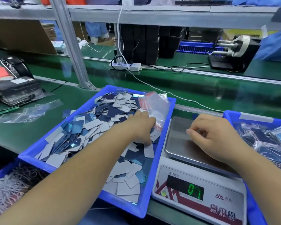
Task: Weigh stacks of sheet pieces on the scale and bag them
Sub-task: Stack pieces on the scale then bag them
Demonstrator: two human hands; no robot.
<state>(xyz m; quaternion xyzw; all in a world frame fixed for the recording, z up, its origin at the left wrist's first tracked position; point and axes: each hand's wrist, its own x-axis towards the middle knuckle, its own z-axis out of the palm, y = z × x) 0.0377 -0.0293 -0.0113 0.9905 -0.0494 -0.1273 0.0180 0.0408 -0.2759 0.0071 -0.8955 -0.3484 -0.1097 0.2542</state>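
On the green bench sits a blue tray (159, 143) heaped with grey and blue sheet pieces (94, 129), clear zip bags (156, 104) with red strips at its far right corner. Left hand (141, 127) reaches into the pile near the bags, fingers curled down among the pieces; what it grips, can't tell. Right hand (212, 137) hovers over the steel pan of the scale (198, 181), fingers loosely curled, holding nothing visible. Scale display reads green "0.1"; logo and button labels too small to read. Bagged pieces (266, 140) fill the right blue bin (250, 116).
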